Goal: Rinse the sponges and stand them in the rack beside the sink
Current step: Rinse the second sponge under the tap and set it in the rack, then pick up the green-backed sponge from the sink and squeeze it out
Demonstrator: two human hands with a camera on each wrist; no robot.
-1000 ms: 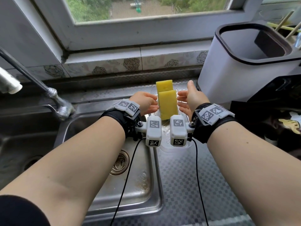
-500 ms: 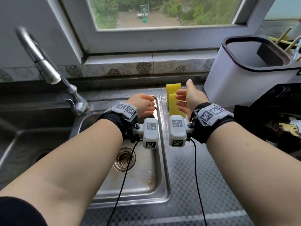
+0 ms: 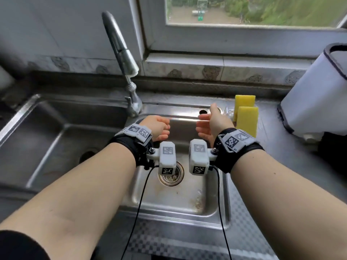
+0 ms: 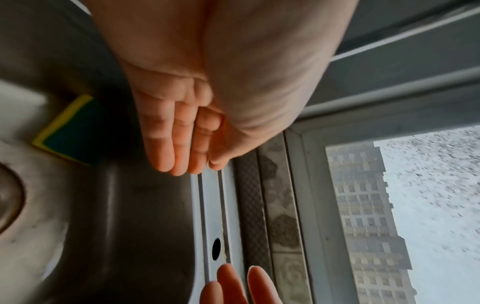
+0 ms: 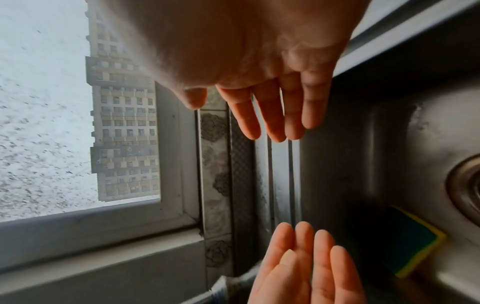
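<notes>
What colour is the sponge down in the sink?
Green with a yellow edge, clearest in the right wrist view.

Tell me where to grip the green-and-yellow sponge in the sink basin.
Pinch the sponge across its yellow-rimmed side edges, coming from above with the left hand, which is nearer. Its green face seems turned up, leaving only the edges free.

A window with a pale frame stands above a grey sill, admitting daylight; through it appear trees and a paved court, and in the wrist views a tall apartment block. Below the sill runs a band of tiles with a flower motif. The wall left of the window is plain grey. A checkered countertop borders the steel basin.
</notes>
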